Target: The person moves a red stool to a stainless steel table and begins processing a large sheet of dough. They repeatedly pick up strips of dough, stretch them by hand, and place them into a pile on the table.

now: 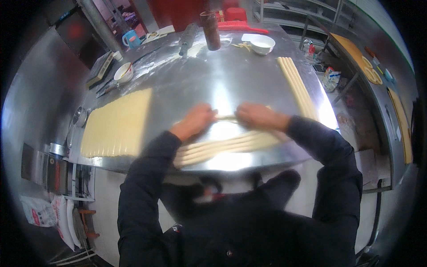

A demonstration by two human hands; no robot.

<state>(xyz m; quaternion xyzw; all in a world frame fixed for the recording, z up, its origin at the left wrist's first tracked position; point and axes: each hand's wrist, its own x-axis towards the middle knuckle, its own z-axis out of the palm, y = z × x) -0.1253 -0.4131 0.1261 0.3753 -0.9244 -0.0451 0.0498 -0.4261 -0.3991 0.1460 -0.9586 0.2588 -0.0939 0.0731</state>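
Between my two hands a pale strip of dough [227,118] stretches just above the steel table. My left hand [197,120] is closed on its left end, and my right hand [259,116] grips the right part, where the fingers hide most of it. Closer to me, several long dough ropes [222,149] lie side by side along the table's near edge, passing under my right forearm. On the left rests a wide flat sheet of dough [118,122] marked into strips. More dough ropes [297,84] lie in a row at the right edge.
The steel table [191,80] has flour at its far side, near a brown cylinder [210,31] and a dark roller [188,39]. White bowls stand at far left [124,72] and far right [262,44]. A red tray [240,26] lies at the back. A shelf [356,53] runs along the right.
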